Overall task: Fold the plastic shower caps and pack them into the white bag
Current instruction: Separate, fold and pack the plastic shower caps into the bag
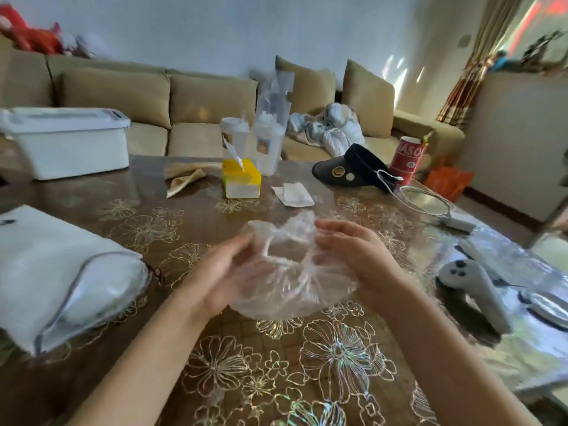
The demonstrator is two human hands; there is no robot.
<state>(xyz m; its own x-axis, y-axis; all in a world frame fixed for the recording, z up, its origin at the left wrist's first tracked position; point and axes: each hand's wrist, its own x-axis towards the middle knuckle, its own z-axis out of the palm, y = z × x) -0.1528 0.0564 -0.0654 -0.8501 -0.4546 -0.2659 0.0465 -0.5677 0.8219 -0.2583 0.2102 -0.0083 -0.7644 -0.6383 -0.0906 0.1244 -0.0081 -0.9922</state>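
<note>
A clear, crinkled plastic shower cap lies bunched on the brown flowered table, its elastic opening facing up. My left hand holds its left side, with part of the palm under the film and the fingers lightly curled round the rim. On the cap's right side my right hand grips the plastic with curled fingers. The white bag, trimmed with a grey zip, lies flat at the left of the table, its rounded end towards my hands. A small folded white packet lies further back.
A yellow tissue box and two clear canisters stand at the back centre. A white lidded bin is at the back left. A black visor, red can, white cable and grey controller crowd the right.
</note>
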